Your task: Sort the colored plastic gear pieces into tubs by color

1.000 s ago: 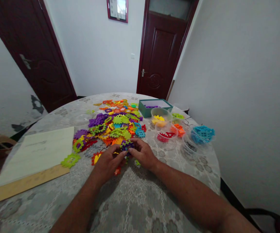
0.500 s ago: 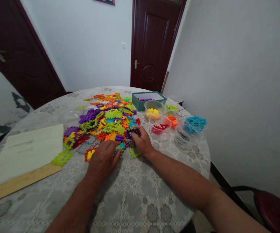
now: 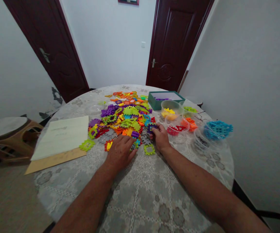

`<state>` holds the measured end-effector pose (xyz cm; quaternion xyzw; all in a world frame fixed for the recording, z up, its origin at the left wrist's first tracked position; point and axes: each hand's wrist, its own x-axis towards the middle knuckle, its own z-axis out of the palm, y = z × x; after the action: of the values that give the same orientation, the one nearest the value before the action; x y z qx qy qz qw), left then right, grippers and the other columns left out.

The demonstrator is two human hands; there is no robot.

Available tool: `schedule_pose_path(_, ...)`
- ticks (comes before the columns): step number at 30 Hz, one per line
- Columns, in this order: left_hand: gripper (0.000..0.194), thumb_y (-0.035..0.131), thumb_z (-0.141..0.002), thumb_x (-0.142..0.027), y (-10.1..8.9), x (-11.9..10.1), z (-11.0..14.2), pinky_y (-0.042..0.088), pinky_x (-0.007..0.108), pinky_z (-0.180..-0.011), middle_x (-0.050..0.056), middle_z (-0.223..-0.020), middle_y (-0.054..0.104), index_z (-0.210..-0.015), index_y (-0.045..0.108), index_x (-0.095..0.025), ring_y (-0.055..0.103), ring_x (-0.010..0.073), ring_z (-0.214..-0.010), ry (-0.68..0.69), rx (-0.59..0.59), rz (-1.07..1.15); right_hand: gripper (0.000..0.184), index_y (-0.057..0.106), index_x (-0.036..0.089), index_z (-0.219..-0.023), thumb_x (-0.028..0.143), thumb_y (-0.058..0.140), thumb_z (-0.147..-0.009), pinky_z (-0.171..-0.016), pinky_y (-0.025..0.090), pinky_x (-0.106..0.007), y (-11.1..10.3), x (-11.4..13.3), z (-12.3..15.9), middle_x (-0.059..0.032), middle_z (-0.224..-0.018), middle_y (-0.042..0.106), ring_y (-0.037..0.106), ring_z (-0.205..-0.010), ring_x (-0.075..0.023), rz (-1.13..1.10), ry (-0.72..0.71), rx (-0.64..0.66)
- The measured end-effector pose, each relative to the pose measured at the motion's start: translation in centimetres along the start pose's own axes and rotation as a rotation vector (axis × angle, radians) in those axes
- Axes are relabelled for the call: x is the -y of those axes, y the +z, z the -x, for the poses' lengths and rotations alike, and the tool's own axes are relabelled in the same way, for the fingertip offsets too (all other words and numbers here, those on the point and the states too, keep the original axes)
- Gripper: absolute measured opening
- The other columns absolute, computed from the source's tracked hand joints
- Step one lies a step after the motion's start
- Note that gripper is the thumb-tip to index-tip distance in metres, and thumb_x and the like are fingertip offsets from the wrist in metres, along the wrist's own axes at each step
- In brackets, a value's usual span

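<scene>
Head view: your right hand (image 3: 161, 137) pinches a purple toothed square (image 3: 150, 127) at the block pile's (image 3: 130, 111) right edge; your left hand's (image 3: 122, 149) grip I cannot tell. Edge-pinched, the square could slip.

Can't make out the fingertips of the bare left hand (image 3: 120, 150), bent down by the big pile of bright plastic pieces (image 3: 131, 111), or tell if holding anything. Can't see all of the purple square plastic piece with bumpy edges (image 3: 151, 127), partly covered by the bare right hand (image 3: 161, 137). Can't read the faint grey marks (image 3: 61, 127) on the big pale paper sheet (image 3: 57, 142). Cut off at the top: dark red picture-like frame (image 3: 128, 2). Cut off at the bottom: both bare arms (image 3: 198, 181).
</scene>
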<state>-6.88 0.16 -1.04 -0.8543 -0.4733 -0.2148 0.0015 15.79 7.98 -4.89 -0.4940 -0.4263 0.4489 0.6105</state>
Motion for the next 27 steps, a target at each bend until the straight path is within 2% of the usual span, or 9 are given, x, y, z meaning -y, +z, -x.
schedule_pose_path(4,0.03,0.066,-0.095,-0.03,0.0,-0.2,0.1,0.046,0.048,-0.101,0.012,-0.124,0.068,-0.125,0.068,-0.023,0.059,0.0304,-0.115,0.003,0.004,-0.005,0.037,0.063,0.021,-0.11,0.038,0.072,-0.079,-0.048,0.048,-0.023,-1.3,1.3,-0.4,0.0041,-0.081,0.065,0.059,-0.055,-0.011,0.058,-0.024,0.035)
schedule_pose_path(9,0.026,0.064,-0.096,-0.028,-0.1,-0.2,0.1,0.047,0.048,-0.1,0.013,-0.118,0.07,-0.12,0.069,-0.021,0.061,0.0297,-0.111,0.012,-0.056,0.03,0.042,0.063,0.021,-0.113,0.04,0.075,-0.077,-0.048,0.047,-0.023,-1.7,2.1,0.1,0.0037,-0.082,0.066,0.059,-0.056,-0.0108,0.023,0.046,0.103)
schedule_pose_path(13,0.022,0.064,-0.095,-0.026,0.1,0.1,0.0,0.049,0.047,-0.097,0.012,-0.111,0.071,-0.116,0.07,-0.021,0.062,0.0299,-0.107,0.008,-0.059,0.024,0.041,0.065,0.02,-0.116,0.038,0.075,-0.08,-0.048,0.046,-0.024,-1.3,3.0,0.8,0.0059,-0.069,0.062,0.057,-0.053,-0.0122,0.19,-0.009,0.242)
schedule_pose_path(17,0.022,0.064,-0.095,-0.025,0.2,0.2,0.0,0.049,0.046,-0.094,0.012,-0.11,0.071,-0.115,0.071,-0.022,0.063,0.0299,-0.106,-0.009,-0.067,0.03,0.04,0.065,0.02,-0.119,0.035,0.073,-0.082,-0.051,0.046,-0.026,-1.2,4.3,1.3,0.0064,-0.068,0.061,0.057,-0.053,-0.0135,0.268,-0.045,0.358)
schedule_pose_path(27,0.023,0.062,-0.097,-0.025,0.5,0.6,0.1,0.05,0.047,-0.095,0.012,-0.112,0.072,-0.118,0.07,-0.021,0.064,0.0294,-0.107,0.007,-0.089,0.035,0.052,0.063,0.02,-0.127,0.034,0.074,-0.078,-0.055,0.052,-0.027,-1.7,4.8,0.9,0.0048,-0.076,0.063,0.063,-0.06,-0.0141,0.142,-0.013,0.272)
